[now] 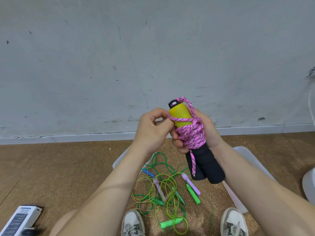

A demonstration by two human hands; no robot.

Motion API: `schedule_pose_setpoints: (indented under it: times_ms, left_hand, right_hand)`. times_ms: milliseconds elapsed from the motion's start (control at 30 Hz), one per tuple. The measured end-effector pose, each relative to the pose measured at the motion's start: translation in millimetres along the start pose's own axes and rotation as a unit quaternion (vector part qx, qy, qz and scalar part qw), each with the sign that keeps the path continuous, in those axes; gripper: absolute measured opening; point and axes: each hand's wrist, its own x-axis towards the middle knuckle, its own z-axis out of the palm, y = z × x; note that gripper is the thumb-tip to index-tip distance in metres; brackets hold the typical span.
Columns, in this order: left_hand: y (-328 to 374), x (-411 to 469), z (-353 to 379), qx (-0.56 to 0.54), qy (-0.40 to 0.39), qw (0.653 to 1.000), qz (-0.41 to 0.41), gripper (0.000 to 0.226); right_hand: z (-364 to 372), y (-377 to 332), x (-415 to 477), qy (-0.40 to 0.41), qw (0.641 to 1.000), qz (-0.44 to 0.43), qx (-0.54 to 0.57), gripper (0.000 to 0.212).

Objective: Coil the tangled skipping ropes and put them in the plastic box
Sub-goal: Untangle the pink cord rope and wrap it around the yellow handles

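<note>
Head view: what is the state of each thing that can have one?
pink rope: wound round its handles, one strand hanging, held up.
left hand: pinches a strand of the pink rope.
right hand: grips the pink rope's coils.
green ropes: tangled on the floor.
plastic box: on the floor, partly hidden.

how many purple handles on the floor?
2. One purple handle lies on the right, against a green handle; the other is left of it, below the blue handle. More may be hidden.
</note>
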Motion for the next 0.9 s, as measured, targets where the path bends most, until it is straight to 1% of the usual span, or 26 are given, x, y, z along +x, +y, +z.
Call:
schedule_pose_setpoints:
  times_ms: [100, 167, 233, 300, 367, 400, 467, 500, 567, 600, 667, 700, 733, 800, 833, 867, 900]
  left_hand:
    - [-2.7, 2.5, -1.1, -0.032, 0.006, 0.999, 0.002, 0.006]
    - [-5.8, 5.6, -2.2, -0.057, 0.033, 0.998, -0.022, 0.011]
    - [-6.4, 7.4, -3.7, -0.083, 0.042, 0.994, -0.058, 0.014]
    - [-4.9, 7.6, -5.5, -0.143, 0.018, 0.984, -0.106, 0.016]
    - [-3.6, 6.8, -9.1, -0.218, -0.037, 0.964, -0.148, 0.024]
    - [-2.6, 5.4, -9.5, -0.24, -0.07, 0.955, -0.159, 0.025]
    - [-3.1, 1.9, -6.1, -0.224, -0.109, 0.956, -0.156, 0.025]
    - [-5.2, 1.0, -1.5, -0.196, -0.107, 0.964, -0.147, 0.027]
    - [-10.7, 1.3, 9.5, -0.142, -0.061, 0.98, -0.124, 0.028]
    - [-13.8, 3.0, 14.2, -0.119, -0.029, 0.986, -0.114, 0.024]
    - [-19.2, 6.2, 21.3, -0.081, 0.023, 0.992, -0.098, 0.016]
    - [-22.2, 8.4, 23.7, -0.07, 0.046, 0.992, -0.093, 0.016]
    - [-23.4, 10.0, 26.4, -0.069, 0.067, 0.991, -0.095, 0.017]
    - [-25.7, 12.4, 29.2, -0.083, 0.097, 0.985, -0.113, 0.012]
    - [-26.4, 13.4, 30.6, -0.093, 0.109, 0.982, -0.125, 0.011]
    - [-26.6, 14.6, 32.0, -0.104, 0.124, 0.977, -0.138, 0.012]
    - [-27.4, 16.1, 33.0, -0.11, 0.14, 0.972, -0.151, 0.014]
  right_hand:
    - [3.2, 1.2, -2.0, 0.065, 0.998, -0.023, -0.006, 0.045]
    - [8.0, 1.7, -5.1, 0.089, 0.995, -0.043, 0.009, 0.041]
    - [13.4, 1.2, -7.4, 0.099, 0.992, -0.071, 0.018, 0.037]
    - [12.8, -1.3, -7.0, 0.113, 0.988, -0.108, 0.017, 0.031]
    - [6.5, -4.9, -5.8, 0.142, 0.98, -0.138, 0.001, 0.017]
    - [2.4, -6.2, -5.6, 0.156, 0.976, -0.148, -0.016, 0.014]
    - [-4.4, -5.6, -4.8, 0.185, 0.968, -0.152, -0.073, 0.019]
    - [-7.6, -3.5, -3.5, 0.207, 0.96, -0.152, -0.111, 0.021]
    - [-12.6, 2.5, -0.6, 0.256, 0.929, -0.161, -0.215, 0.024]
    - [-14.9, 4.9, 1.0, 0.271, 0.907, -0.17, -0.274, 0.025]
    - [-18.1, 5.8, -0.3, 0.277, 0.874, -0.193, -0.351, 0.02]
    - [-17.4, 3.2, -4.5, 0.273, 0.862, -0.201, -0.377, 0.023]
    - [-18.0, -1.7, -9.5, 0.263, 0.857, -0.193, -0.399, 0.031]
    - [-17.5, -12.1, -22.2, 0.223, 0.87, -0.129, -0.42, 0.044]
    - [-19.6, -14.7, -27.6, 0.197, 0.871, -0.089, -0.442, 0.057]
    - [-21.7, -15.7, -32.7, 0.174, 0.858, -0.05, -0.481, 0.077]
    - [-25.0, -14.6, -36.4, 0.154, 0.838, -0.016, -0.524, 0.094]
